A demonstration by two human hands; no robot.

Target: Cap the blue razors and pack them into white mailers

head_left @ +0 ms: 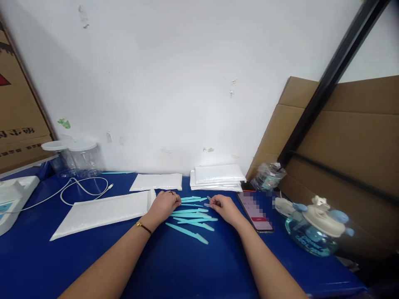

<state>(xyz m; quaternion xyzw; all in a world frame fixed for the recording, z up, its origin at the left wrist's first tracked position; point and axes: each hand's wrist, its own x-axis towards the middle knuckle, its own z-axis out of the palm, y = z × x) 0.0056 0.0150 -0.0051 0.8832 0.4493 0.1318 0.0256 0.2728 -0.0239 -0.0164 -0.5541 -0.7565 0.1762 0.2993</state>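
Several light blue plastic sticks [191,216] lie fanned out on the blue table [174,265] between my hands. My left hand [165,204], with rings and a thin bracelet, rests curled at the left ends of the sticks, fingers closed against them. My right hand [222,206] is pinched on the tip of one small stick [208,201] at the upper right of the pile.
A long white pouch [102,211] lies left of my hands, more white pouches [156,182] and a stack [216,176] at the back. A phone [255,211], water jug [314,228], clear jar [76,158], white cable [84,187] and cardboard [343,137] surround the spot.
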